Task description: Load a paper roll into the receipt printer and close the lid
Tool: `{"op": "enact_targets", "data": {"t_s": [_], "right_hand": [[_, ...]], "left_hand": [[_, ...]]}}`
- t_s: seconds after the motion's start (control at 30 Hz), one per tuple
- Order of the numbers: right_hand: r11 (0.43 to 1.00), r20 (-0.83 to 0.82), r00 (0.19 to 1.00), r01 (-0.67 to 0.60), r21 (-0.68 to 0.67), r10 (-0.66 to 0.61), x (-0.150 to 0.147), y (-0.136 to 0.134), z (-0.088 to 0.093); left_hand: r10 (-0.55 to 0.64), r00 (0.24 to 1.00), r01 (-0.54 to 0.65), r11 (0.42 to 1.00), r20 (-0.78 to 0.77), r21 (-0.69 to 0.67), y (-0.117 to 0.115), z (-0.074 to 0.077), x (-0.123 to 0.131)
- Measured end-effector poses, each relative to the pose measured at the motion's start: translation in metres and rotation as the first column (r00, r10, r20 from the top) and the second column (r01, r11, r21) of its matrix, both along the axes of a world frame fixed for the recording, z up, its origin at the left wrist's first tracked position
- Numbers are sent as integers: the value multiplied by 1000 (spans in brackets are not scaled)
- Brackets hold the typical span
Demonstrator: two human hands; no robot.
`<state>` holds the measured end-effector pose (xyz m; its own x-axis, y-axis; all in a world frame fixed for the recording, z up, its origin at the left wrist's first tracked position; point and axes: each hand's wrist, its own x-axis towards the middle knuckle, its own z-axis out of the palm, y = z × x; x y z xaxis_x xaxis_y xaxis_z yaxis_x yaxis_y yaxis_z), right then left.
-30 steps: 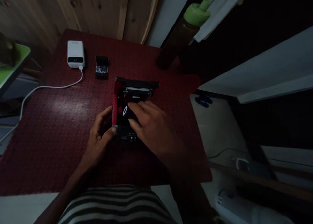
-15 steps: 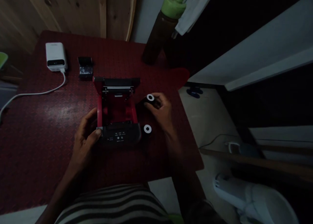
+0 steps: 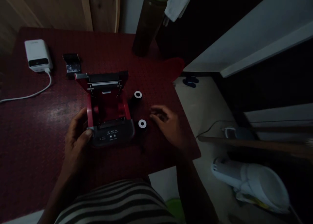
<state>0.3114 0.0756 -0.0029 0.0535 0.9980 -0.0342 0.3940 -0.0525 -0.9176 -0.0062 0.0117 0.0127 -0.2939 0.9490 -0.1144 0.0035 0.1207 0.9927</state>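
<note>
A wood-panelled wall (image 3: 56, 8) rises behind a counter (image 3: 36, 152) covered in a dark red patterned surface, in dim light. The left hand (image 3: 77, 145) grips the near left corner of an open-lidded compact printer (image 3: 112, 134), its thumb on the front edge and its fingers (image 3: 80, 118) curled against the red side wall. The right hand (image 3: 166, 124) touches nothing: its fingers (image 3: 156, 111) are loosely spread and hover over the counter, just right of one small dark roll with a white core (image 3: 142, 123). That roll stands beside the printer's near right corner, and a second roll (image 3: 138, 94) sits farther back beside its right wall. The right forearm fades into shadow, and the lower parts of both rolls are hard to make out. Toward the far left are a white power bank (image 3: 37, 56) with a white cable (image 3: 29, 95) and a small dark object (image 3: 71, 63), too dim to identify. A dark bottle with a green cap (image 3: 149, 24) stands at the far edge.
</note>
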Motion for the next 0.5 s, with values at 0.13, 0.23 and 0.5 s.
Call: {"op": "enact_targets", "data": {"t_s": [0.13,0.23,0.5], "right_hand": [[996,59,995,-77,-49,80,-8,-38,2],[998,7,998,-61,0,61,-29,-43,-9],[988,83,990,-120,96,112,-23,-37,54]], "left_hand": [[12,1000,-12,1000,4,13,0,3,2],[-3,1000,3,1000,14,-2,1,5,2],[-32,997,32,999,68,10,0,4,5]]}}
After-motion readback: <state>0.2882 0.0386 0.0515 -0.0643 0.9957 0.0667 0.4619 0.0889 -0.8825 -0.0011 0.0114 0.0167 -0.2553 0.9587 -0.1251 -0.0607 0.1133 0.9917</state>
